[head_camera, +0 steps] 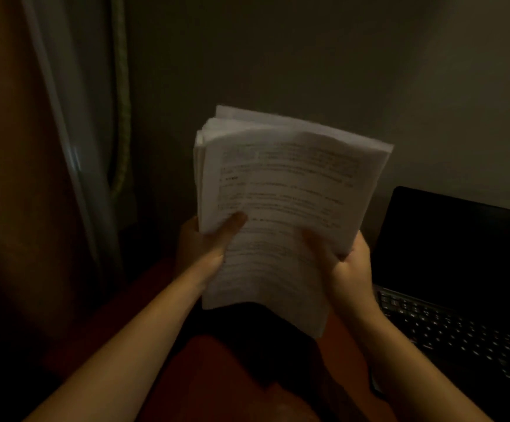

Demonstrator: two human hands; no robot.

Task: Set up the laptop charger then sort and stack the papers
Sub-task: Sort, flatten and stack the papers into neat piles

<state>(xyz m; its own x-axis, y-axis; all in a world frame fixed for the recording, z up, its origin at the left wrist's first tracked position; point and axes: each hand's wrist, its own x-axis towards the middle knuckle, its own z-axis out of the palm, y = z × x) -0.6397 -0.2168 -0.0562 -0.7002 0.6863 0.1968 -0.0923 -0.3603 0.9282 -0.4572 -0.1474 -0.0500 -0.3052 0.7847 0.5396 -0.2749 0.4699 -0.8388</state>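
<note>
A thick stack of white printed paper sheets [287, 190] is held up in the air in front of a plain pale wall [308, 56], printed face toward the person. Its long axis runs from the chest up toward the wall, and the far edges are fanned unevenly. The left hand [205, 242] has a pinching grip on the near left edge, thumb on top. The right hand [348, 266] clasps the right edge. An open black laptop [461, 269] sits near the right side, leaving free room above and left.
</note>
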